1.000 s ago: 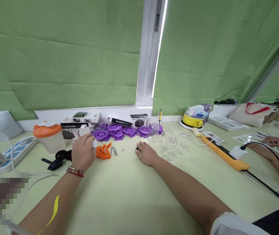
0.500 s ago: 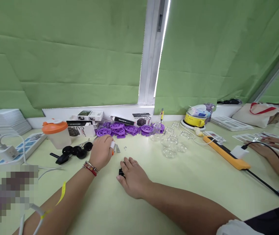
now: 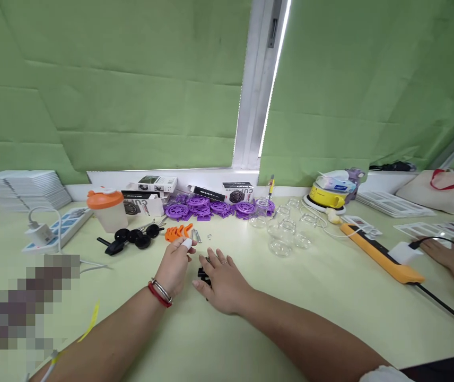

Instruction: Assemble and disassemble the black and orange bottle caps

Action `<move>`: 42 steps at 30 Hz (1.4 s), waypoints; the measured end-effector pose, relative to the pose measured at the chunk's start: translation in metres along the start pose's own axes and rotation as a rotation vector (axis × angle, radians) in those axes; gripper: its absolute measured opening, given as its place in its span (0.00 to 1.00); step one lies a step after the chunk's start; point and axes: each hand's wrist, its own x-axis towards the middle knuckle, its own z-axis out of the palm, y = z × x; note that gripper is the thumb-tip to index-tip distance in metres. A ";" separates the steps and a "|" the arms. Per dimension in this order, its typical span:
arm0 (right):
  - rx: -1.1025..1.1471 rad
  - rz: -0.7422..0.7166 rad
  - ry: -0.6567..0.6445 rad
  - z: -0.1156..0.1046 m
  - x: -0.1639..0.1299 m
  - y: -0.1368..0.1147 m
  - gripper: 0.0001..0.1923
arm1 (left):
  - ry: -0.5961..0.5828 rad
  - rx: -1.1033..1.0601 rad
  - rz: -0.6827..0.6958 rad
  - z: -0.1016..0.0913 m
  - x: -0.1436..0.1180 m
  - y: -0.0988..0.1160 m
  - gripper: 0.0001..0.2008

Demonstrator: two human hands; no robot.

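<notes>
While the right hand (image 3: 221, 281) half hides a black part (image 3: 202, 274), its grip stays unclear.

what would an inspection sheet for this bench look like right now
surface: pale green table, bare in the near part
job's things: small black part on the table under the right hand; orange pieces and screws just beyond the left hand
clutter: purple wheels, clear glass jars, black knobs, orange-lidded cup, boxes, stacked white sheets
grippers: left hand has a white wrap on one fingertip, holds nothing visible; right hand lies flat on the black part
cables: black cable from the orange power strip; white power strip with plugged charger
surroundings: green blinds; another person's hand at far right
</notes>
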 end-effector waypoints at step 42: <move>-0.035 -0.374 -0.042 -0.028 -0.011 0.029 0.11 | -0.735 0.711 0.528 -0.025 0.008 -0.019 0.05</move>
